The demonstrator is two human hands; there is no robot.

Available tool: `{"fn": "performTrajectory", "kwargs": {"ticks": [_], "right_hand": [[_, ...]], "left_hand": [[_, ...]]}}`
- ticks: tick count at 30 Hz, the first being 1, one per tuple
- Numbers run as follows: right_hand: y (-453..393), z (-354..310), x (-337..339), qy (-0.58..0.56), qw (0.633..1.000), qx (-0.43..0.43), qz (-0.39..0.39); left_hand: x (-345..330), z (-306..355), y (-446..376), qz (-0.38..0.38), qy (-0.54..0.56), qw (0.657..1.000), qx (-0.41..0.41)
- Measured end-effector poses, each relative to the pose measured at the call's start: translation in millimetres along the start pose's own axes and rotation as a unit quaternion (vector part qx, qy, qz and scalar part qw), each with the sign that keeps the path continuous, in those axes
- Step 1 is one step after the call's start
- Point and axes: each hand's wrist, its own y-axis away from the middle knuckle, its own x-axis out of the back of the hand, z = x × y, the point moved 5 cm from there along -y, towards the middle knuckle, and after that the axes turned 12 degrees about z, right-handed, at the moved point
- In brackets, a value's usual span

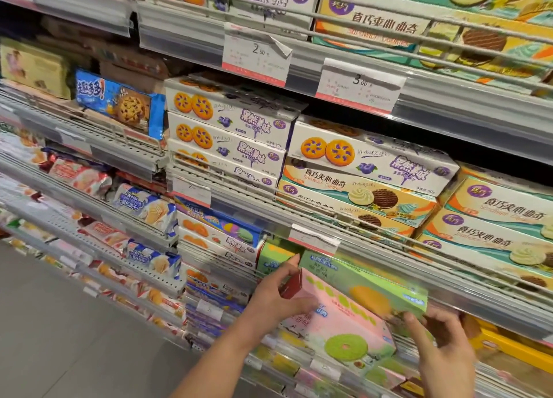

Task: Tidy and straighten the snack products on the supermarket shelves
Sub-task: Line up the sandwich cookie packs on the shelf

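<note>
Hands are working at the lower centre of the head view, on a supermarket shelf rail (449, 281) that is crossing the frame from centre to right edge. Left hand (278, 293) is gripping the left end of a flat pink cardboard snack box (338, 316) printed with a green ring biscuit, its fingers (302, 305) curling over the box's front face and the thumb reaching up along the end. Just behind and touching it, a flat green cardboard snack box (368, 281) with an orange-yellow biscuit picture is lying tilted, its far edge tucked under the rail. Right hand (443, 343), at the lower right, is pinching the right lower corner of that green box, fingers narrow around it.

Above, in the middle of the frame, white blueberry-biscuit boxes (227, 119) are standing stacked, and yellow sandwich-cookie boxes (490, 218) are filling the right side. A white price tag reading 2.50 (257, 56) is hanging at upper centre. A blue chocolate-chip cookie packet (119, 101) is sitting at the upper left, with grey floor (59, 322) at the lower left.
</note>
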Motion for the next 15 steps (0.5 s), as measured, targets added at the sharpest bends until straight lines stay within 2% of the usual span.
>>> {"fn": "performTrajectory", "kwargs": {"ticks": [8, 15], "right_hand": [[5, 4, -21, 0.029, 0.993, -0.023, -0.110], [14, -5, -46, 0.031, 0.982, -0.025, -0.186]], "left_hand": [[15, -5, -4, 0.040, -0.049, 0.996, -0.065], [37, -1, -2, 0.070, -0.052, 0.993, -0.078]]}}
